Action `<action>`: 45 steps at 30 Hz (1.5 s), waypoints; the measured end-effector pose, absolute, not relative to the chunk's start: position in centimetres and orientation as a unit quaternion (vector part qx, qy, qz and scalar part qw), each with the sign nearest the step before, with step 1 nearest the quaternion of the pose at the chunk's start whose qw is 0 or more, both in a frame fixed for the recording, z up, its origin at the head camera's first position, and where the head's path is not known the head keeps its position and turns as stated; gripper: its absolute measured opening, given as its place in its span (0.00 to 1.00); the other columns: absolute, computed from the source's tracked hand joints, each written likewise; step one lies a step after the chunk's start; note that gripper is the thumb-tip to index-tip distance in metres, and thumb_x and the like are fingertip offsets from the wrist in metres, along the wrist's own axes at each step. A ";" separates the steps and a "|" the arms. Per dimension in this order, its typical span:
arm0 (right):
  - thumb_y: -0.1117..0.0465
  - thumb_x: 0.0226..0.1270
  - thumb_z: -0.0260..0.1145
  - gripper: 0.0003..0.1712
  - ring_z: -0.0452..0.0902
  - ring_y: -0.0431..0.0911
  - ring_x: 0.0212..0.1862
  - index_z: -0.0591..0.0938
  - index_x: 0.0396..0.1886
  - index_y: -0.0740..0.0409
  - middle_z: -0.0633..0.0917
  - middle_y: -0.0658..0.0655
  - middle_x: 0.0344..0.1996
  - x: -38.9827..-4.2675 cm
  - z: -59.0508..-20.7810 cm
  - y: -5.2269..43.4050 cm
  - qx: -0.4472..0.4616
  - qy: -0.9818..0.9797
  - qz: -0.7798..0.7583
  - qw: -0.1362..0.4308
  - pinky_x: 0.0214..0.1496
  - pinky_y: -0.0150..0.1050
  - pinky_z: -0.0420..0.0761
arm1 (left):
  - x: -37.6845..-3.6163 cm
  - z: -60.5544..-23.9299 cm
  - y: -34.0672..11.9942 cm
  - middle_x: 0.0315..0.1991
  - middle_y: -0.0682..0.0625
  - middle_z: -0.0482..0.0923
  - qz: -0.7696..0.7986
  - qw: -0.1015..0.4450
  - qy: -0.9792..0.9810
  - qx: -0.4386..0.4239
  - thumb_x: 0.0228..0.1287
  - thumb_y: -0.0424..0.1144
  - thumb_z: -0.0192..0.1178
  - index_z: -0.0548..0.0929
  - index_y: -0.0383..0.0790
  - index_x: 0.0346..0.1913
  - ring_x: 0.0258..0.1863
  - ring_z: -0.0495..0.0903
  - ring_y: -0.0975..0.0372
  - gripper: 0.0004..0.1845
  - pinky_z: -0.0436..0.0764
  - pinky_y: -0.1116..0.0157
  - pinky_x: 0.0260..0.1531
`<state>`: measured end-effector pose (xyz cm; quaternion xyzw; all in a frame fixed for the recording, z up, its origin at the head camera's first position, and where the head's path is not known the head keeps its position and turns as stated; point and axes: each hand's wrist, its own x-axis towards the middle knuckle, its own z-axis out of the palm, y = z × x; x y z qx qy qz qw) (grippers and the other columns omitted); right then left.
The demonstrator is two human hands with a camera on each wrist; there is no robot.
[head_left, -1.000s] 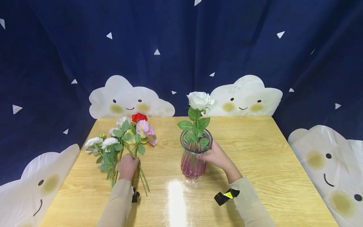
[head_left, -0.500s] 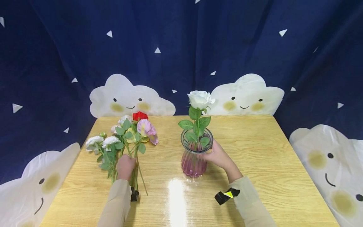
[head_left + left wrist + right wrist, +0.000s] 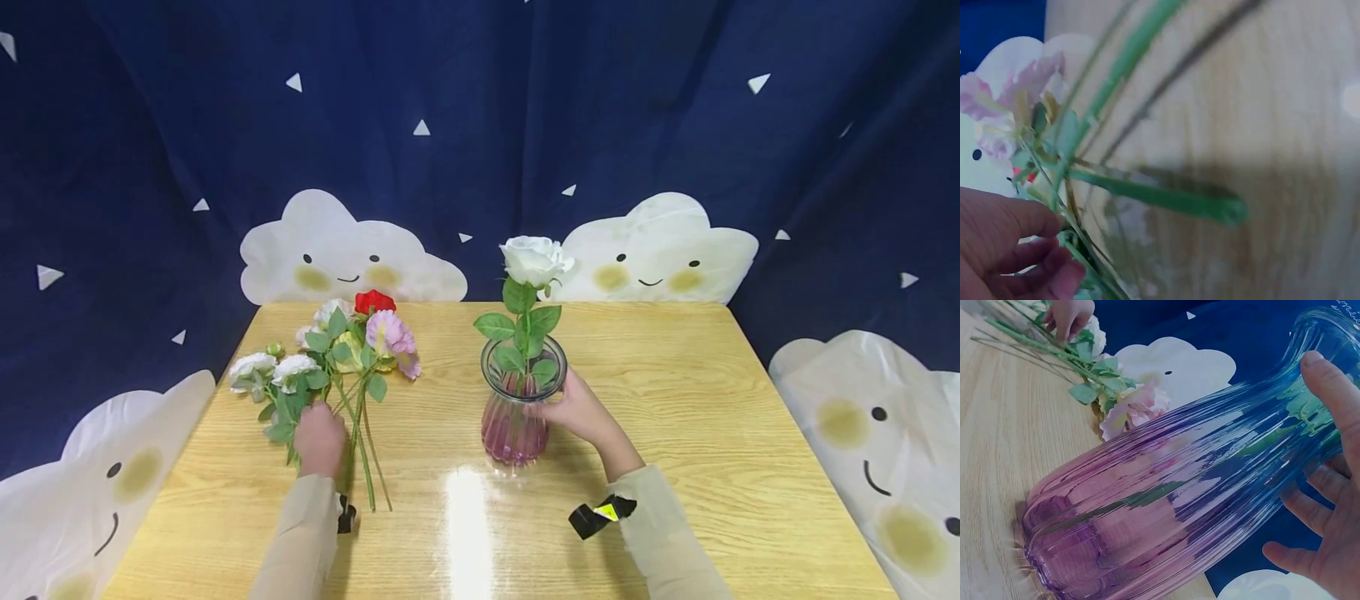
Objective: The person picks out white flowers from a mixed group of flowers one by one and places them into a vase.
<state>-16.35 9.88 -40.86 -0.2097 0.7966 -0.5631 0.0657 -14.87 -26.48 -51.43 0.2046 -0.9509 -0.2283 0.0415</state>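
I see the bunch of flowers (image 3: 337,358) lying on the left half of the wooden table (image 3: 675,392), heads toward the far edge, stems toward me. My left hand (image 3: 320,437) rests on the stems; in the left wrist view the thumb and fingertips (image 3: 1054,275) curl in and pinch thin green stems. To the right, near the table's middle, stands the ribbed glass vase (image 3: 519,412), pink at the base, upright, with a white rose (image 3: 534,260) standing in it. My right hand (image 3: 577,410) grips the vase from its right side, thumb (image 3: 1335,394) laid near the rim and the other fingers wrapped round the far wall. Behind the table hangs a dark blue backdrop (image 3: 480,125) with smiling clouds.
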 end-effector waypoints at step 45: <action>0.68 0.45 0.70 0.45 0.57 0.60 0.62 0.59 0.64 0.64 0.68 0.67 0.58 -16.2 -40.7 9.9 -0.199 0.800 -0.562 0.076 0.61 0.56 0.54 | -14.2 -52.2 -28.1 0.25 0.28 0.72 -0.172 0.045 -0.966 0.189 0.56 0.23 0.46 0.74 0.17 0.27 0.29 0.75 0.40 0.09 0.76 0.48 0.28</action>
